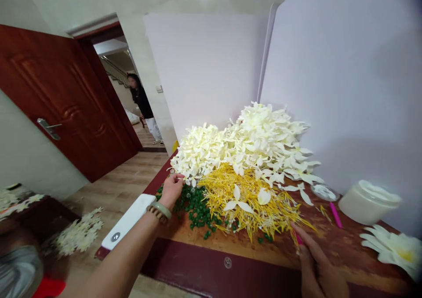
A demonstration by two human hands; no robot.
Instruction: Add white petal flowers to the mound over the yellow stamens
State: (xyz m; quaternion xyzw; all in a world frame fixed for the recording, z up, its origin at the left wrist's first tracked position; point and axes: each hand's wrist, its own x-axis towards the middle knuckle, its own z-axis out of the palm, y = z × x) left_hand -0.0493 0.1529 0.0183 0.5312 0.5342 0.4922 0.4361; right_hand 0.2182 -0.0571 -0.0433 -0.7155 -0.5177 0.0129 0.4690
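My left hand [172, 191], with a bead bracelet and a bangle at the wrist, reaches to the near left edge of a heap of white artificial petals [237, 142]. Its fingers are pinched together; what is between them is too small to make out. Small green pieces [196, 205] lie just under and beside it. In the lower right, my right hand [316, 260] is closed around a pink stick [299, 238], close to the pile of yellow strands [240, 197]. A three-petalled white piece [237, 202] rests on those strands.
At the right stand a jar of white paste [369, 201] and a small clear dish [325, 192]; a second pink stick [336, 215] and a white flower [395, 249] lie near. A white oblong object [128, 221] sits at the table's left edge. A person [143, 104] stands beyond the doorway.
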